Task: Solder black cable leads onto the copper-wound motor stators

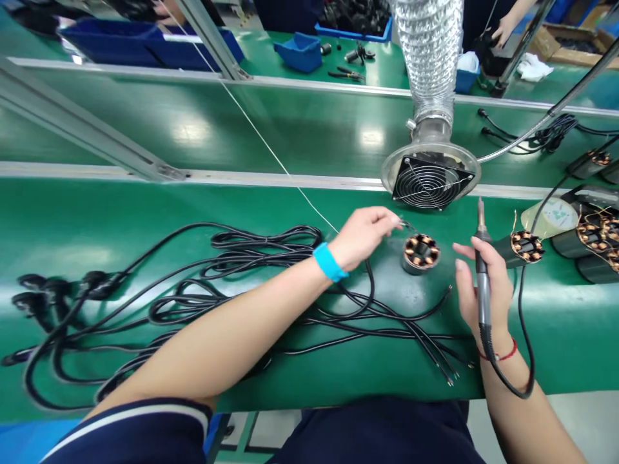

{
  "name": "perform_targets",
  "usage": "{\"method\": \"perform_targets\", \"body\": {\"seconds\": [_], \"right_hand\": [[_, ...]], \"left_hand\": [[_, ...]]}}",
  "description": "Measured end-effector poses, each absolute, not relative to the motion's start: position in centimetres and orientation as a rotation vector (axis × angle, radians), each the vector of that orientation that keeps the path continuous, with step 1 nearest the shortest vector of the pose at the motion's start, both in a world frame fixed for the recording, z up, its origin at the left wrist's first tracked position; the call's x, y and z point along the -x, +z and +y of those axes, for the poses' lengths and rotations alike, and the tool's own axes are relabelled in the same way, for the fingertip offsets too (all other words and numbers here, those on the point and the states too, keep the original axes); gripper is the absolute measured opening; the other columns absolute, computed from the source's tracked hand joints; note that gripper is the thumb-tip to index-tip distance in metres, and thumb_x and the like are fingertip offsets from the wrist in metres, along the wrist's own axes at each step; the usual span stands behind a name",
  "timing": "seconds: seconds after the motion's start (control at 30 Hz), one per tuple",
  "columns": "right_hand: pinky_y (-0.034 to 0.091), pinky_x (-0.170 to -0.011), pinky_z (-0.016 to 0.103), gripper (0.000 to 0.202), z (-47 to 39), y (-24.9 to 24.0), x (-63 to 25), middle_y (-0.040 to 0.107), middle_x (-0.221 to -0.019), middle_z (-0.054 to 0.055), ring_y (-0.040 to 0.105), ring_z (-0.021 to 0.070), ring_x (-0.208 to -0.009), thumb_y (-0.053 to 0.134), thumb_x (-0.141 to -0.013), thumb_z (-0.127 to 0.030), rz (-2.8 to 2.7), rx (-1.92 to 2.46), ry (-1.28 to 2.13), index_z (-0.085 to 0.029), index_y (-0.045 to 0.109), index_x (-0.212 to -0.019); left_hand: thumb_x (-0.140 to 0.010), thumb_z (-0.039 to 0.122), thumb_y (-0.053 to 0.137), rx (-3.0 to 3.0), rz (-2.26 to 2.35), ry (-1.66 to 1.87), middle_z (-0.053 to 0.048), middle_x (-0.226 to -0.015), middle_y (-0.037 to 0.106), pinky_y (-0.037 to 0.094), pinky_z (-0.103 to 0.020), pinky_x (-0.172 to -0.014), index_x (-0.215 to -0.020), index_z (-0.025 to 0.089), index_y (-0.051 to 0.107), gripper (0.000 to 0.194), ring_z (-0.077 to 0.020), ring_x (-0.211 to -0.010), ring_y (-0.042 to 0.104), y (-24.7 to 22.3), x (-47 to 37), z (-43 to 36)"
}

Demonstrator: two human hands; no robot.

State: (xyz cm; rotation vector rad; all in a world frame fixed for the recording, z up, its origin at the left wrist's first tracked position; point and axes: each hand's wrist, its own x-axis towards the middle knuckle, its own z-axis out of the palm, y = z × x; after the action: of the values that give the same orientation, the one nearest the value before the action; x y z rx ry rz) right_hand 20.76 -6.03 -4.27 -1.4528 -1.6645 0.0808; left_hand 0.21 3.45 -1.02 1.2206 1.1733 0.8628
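My left hand (370,233), wearing a blue wristband, pinches what looks like the wire end of a black power cord (371,283). Thin dark wire tips show at its fingertips, just above a motor stator (421,254) with copper windings, which stands upright on the green bench. Down to this hand runs a thin pale strand (271,151), perhaps solder wire; whether the fingers hold it is hidden. In my right hand (493,287) rests a soldering iron (482,277), tip pointing up and away, right of the stator. Its cable loops below the wrist.
Coiled black cords with plugs (97,283) cover the left side of the bench (72,200). More stators (590,241) lie at the right. A fume duct with a fan (432,183) hangs behind the work. Across the rail, co-workers' hands and blue bins (298,51) are visible.
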Motion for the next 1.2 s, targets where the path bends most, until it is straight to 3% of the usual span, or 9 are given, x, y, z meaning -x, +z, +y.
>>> {"method": "perform_targets", "body": {"seconds": [0.1,0.17,0.3,0.4,0.5,0.63,0.93,1.1,1.2], "right_hand": [[0.052,-0.092,0.046,0.037,-6.2,-3.8,-22.6,0.075,-0.103,0.006,0.07,0.0234,-0.096,0.052,-0.095,-0.031,-1.554,1.542,-0.004,-0.025,0.053,-0.131],[0.053,-0.09,0.046,0.04,-6.0,-3.3,-23.7,0.075,-0.101,0.007,0.071,0.0232,-0.092,0.046,-0.097,-0.033,-1.457,1.632,-0.029,-0.022,0.049,-0.136],[0.05,-0.093,0.05,0.037,-5.4,-2.5,-25.8,0.071,-0.112,0.015,0.066,0.0291,-0.104,0.041,-0.096,-0.033,-1.455,1.857,-0.164,-0.017,0.054,-0.127],[0.047,-0.093,0.055,0.04,-4.9,-2.8,-26.6,0.068,-0.113,0.019,0.063,0.0347,-0.104,0.048,-0.089,-0.033,-1.503,2.071,-0.223,-0.014,0.055,-0.123],[0.04,-0.099,0.058,0.042,-4.5,-3.4,-26.6,0.069,-0.106,0.017,0.063,0.0326,-0.099,0.052,-0.083,-0.029,-1.486,2.192,-0.256,-0.014,0.055,-0.123],[0.04,-0.099,0.056,0.041,-4.1,-4.0,-26.8,0.07,-0.103,0.013,0.065,0.0291,-0.094,0.051,-0.081,-0.026,-1.435,2.152,-0.262,-0.018,0.053,-0.121],[0.053,-0.085,0.041,0.039,-3.9,-5.8,-24.7,0.07,-0.089,0.005,0.069,0.0226,-0.088,0.057,-0.085,-0.034,-1.516,1.665,-0.051,-0.02,0.049,-0.12],[0.056,-0.083,0.037,0.036,-4.8,-5.7,-22.0,0.07,-0.084,0.001,0.07,0.0184,-0.083,0.059,-0.087,-0.024,-1.793,1.268,0.049,-0.023,0.047,-0.121],[0.057,-0.084,0.042,0.038,-5.4,-5.6,-21.6,0.069,-0.082,0.001,0.07,0.0201,-0.083,0.058,-0.087,-0.02,-1.872,1.185,0.121,-0.025,0.047,-0.123]], "left_hand": [[-0.081,0.013,0.056,-1.187,1.364,1.074,0.006,-0.054,0.046,0.024,-0.023,-0.049,-0.07,0.013,0.063,0.013,-0.0058,-0.046,0.03,-1.3,2.2,6.4],[-0.081,0.011,0.057,-1.217,1.529,1.286,0.004,-0.059,0.053,0.029,-0.024,-0.052,-0.072,0.013,0.065,0.012,-0.0073,-0.053,0.04,-1.5,4.1,8.1],[-0.087,0.014,0.054,-1.294,1.679,1.673,-0.001,-0.087,0.067,0.04,-0.025,-0.07,-0.076,0.017,0.066,0.016,-0.0128,-0.097,0.056,-0.7,6.3,9.1],[-0.091,0.027,0.051,-1.336,1.444,1.54,0.002,-0.08,0.067,0.039,-0.024,-0.059,-0.083,0.021,0.066,0.018,-0.0092,-0.073,0.058,0.4,5.1,6.6],[-0.085,0.03,0.061,-1.362,1.162,1.108,0.003,-0.062,0.062,0.031,-0.022,-0.043,-0.081,0.017,0.068,0.016,-0.0052,-0.041,0.044,0.7,2.3,3.1],[-0.087,0.021,0.057,-1.215,0.915,0.54,0.003,-0.054,0.058,0.026,-0.018,-0.04,-0.078,0.012,0.066,0.016,-0.0028,-0.036,0.036,0.1,-0.5,0.2],[-0.081,-0.002,0.047,-0.854,1.058,0.767,0.005,-0.055,0.046,0.017,-0.015,-0.041,-0.069,0.011,0.056,0.02,-0.0007,-0.04,0.03,-1.1,-1.1,1.2],[-0.083,0.006,0.052,-0.881,1.137,0.815,0.01,-0.047,0.033,0.014,-0.018,-0.042,-0.076,0.013,0.058,0.012,-0.0035,-0.039,0.024,-1.2,-0.2,2.1],[-0.083,0.014,0.058,-1.03,1.127,0.809,0.009,-0.051,0.039,0.022,-0.019,-0.048,-0.085,0.013,0.063,0.006,-0.0055,-0.045,0.03,-1.5,0.0,2.3]]}}
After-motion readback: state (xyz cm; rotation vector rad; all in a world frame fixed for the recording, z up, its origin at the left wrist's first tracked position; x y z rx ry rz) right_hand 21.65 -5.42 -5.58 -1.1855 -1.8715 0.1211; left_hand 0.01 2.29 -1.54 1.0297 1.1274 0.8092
